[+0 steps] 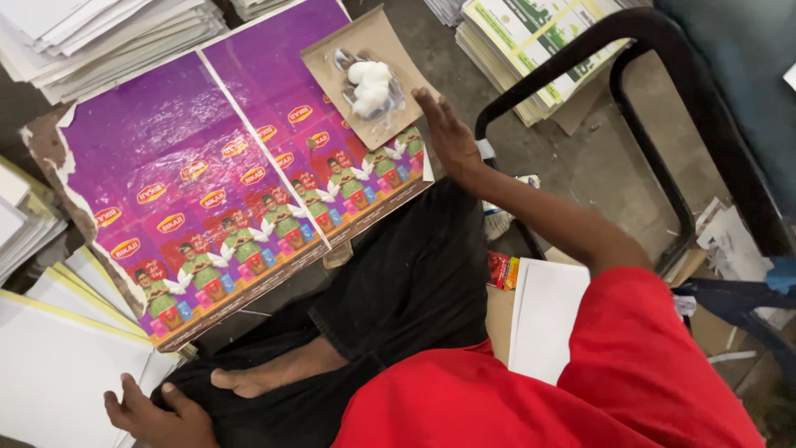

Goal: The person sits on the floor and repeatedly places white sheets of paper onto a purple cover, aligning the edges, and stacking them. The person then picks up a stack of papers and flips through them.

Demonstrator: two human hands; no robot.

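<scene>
White card sheets [50, 365] lie stacked at the lower left of the purple printed board [224, 191], and the left hand [153, 415] rests on their near edge below the board's lower corner, fingers curled loosely with nothing gripped between them. The purple printed board itself, glossy and torn along its left edge, sits tilted across the person's lap, over the black trousers [406, 282] and a bare foot [249, 380] just beneath its near edge. On the board's upper right corner lies a brown cardboard piece [332, 62] carrying a clear plastic bag of white lumps [371, 87]. Just right of that, at the board's right edge, the right hand [448, 133] is held flat and open, fingers straight and together, close beside the cardboard piece and holding nothing. Further right of the board stands a black metal frame [655, 124], with stacked printed sheets [531, 41] behind it.
</scene>
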